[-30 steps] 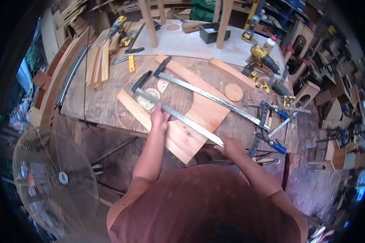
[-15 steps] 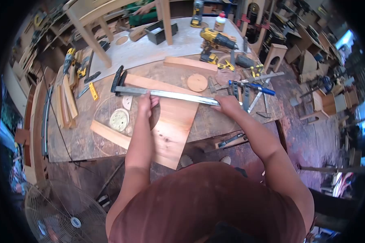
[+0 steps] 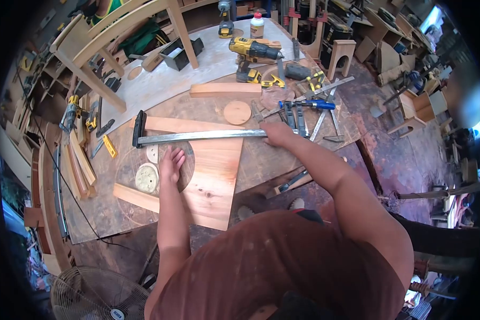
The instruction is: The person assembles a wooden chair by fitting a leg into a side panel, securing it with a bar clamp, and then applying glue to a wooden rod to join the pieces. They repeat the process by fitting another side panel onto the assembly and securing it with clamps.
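Note:
A long metal bar clamp [image 3: 208,135] lies across my view, its black jaw at the left end. My right hand [image 3: 277,133] is wrapped round the bar near its right end. Just below the bar, my left hand [image 3: 172,164] is apart from it, palm up with fingers spread. Under both sits a wooden board [image 3: 218,176] with a curved cut-out on its left side. A pale perforated disc [image 3: 146,177] lies left of my left hand, and a wooden strip [image 3: 136,197] is below it. Near my right hand are blue-handled clamps [image 3: 320,104].
A yellow cordless drill [image 3: 253,49], a glue bottle [image 3: 256,25] and a wooden block [image 3: 225,89] are farther back. A wooden frame [image 3: 181,34] stands at the back left, with another person [image 3: 138,37] behind. A fan [image 3: 98,293] stands at the lower left.
My left hand has let go of the bar clamp and dropped below it, opening. My right hand keeps hold of the bar. The view has shifted, so the bench appears further left.

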The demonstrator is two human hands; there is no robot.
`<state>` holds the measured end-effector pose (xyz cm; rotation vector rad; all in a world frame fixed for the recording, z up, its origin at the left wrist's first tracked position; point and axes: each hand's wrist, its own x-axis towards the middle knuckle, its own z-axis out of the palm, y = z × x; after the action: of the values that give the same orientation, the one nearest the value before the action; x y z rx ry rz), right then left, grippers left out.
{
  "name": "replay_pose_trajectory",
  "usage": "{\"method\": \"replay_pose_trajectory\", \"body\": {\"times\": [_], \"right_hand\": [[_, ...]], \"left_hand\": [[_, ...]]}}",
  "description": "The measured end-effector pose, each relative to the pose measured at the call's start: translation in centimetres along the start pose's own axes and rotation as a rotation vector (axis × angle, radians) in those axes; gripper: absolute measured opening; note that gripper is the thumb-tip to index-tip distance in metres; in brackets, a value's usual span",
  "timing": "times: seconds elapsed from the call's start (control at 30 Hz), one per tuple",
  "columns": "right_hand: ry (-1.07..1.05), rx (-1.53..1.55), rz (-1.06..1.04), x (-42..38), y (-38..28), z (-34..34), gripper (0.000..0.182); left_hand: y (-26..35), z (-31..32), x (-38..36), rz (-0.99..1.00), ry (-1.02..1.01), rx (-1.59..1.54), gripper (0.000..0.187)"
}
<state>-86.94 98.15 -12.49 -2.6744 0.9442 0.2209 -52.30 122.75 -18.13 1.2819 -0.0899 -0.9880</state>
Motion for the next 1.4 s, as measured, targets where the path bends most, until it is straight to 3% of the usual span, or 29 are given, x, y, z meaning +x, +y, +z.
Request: {"method": "replay_pose_trajectory", "body": {"times": [0.2, 0.3, 0.33, 0.43, 0.67, 0.83, 0.93, 1.03, 1.17, 1.2, 1.27, 1.33, 1.4], "right_hand": [[0.022, -0.014, 0.094, 0.4, -0.7, 0.0, 0.031], [0.039, -0.02, 0.074, -1.6, -2.0, -1.0, 0.026], [0.037, -0.021, 0.06, -2.4, -2.5, -1.4, 0.026], [0.044, -0.025, 0.16, -4.9, -1.4, -2.4, 0.027], [0.137, -0.095, 0.264, -11.2, 6.6, -4.6, 0.027], [0.148, -0.078, 0.283, -11.6, 13.3, -5.2, 0.031], [0.135, -0.049, 0.291, -10.7, 16.2, -5.7, 0.037], [0.133, -0.063, 0.24, -8.2, 19.2, -5.4, 0.041], [0.126, -0.072, 0.182, -5.2, 21.9, -4.7, 0.043], [0.135, -0.058, 0.176, -4.5, 22.4, -4.4, 0.044], [0.131, -0.056, 0.135, -4.4, 22.9, -3.8, 0.045], [0.126, -0.045, 0.116, -3.9, 22.6, -4.1, 0.046], [0.12, -0.026, 0.132, -4.6, 21.9, -4.7, 0.046]], "left_hand": [[0.9, 3.0, 4.2, 0.043, 0.035, -0.335, 0.062], [1.9, 4.4, 4.9, 0.005, 0.237, -0.541, 0.065], [1.9, 4.4, 4.5, -0.002, 0.195, -0.574, 0.063], [1.4, 5.2, 1.2, 0.014, 0.021, -0.588, 0.058], [-0.5, 12.2, -1.8, -0.036, -0.341, -0.436, 0.073], [-2.3, 20.3, 0.4, -0.059, -0.426, -0.381, 0.066], [-3.9, 24.5, 1.5, -0.026, -0.357, -0.393, 0.061], [-5.2, 26.5, 0.6, -0.002, -0.329, -0.153, 0.064], [-4.6, 25.7, -7.4, 0.175, -0.361, 0.315, 0.056], [-4.9, 24.5, -8.9, 0.19, -0.315, 0.306, 0.056], [-5.0, 20.1, -12.7, 0.399, -0.192, 0.489, 0.044], [-6.0, 14.0, -15.9, 0.581, 0.057, 0.691, 0.038], [-6.8, 8.3, -19.5, 0.459, 0.326, 0.587, 0.038]]}}
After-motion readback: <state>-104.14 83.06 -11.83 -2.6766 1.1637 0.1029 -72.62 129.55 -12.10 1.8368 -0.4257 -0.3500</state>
